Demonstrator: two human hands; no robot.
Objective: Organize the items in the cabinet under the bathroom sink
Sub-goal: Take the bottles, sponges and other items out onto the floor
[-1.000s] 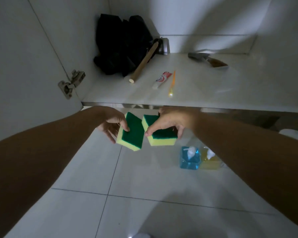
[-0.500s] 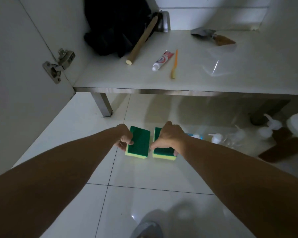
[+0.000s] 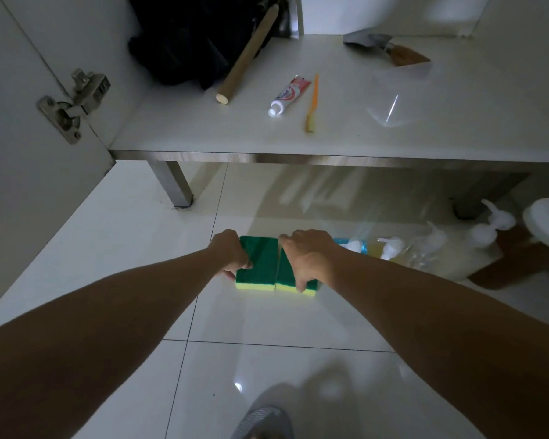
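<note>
Sponges side by side on floor tile, one in each hand

Hinge (image 3: 73,117) of metal, fixed to the cabinet door at far left. Black bag (image 3: 187,42) slumped in the back left corner of the cabinet shelf (image 3: 203,134); a wooden stick (image 3: 249,55) leans on it, its lower end on the shelf. Further right on the shelf: toothpaste tube (image 3: 287,96), cap toward the camera, and just beside it an orange toothbrush (image 3: 312,104), lying roughly parallel. Trowel-like tool (image 3: 385,47) with a wooden handle near the back right.

Below the shelf edge, on the floor tile (image 3: 267,324): left hand (image 3: 230,253) grips the left sponge (image 3: 257,269) at its left edge, fingers curled round the side. Right hand (image 3: 308,256) grips the right sponge (image 3: 293,280), fingers draped over the green top, fingertips on the yellow front face. Both sponges green side up, yellow layer below, long sides touching or nearly so. Whether they rest fully on the tile I cannot tell.

Right of the sponges: blue pump bottle (image 3: 351,245), then yellow pump bottle (image 3: 387,250), then clear pump bottles, blurred. Grey shoe (image 3: 263,423) at the bottom edge.
</note>
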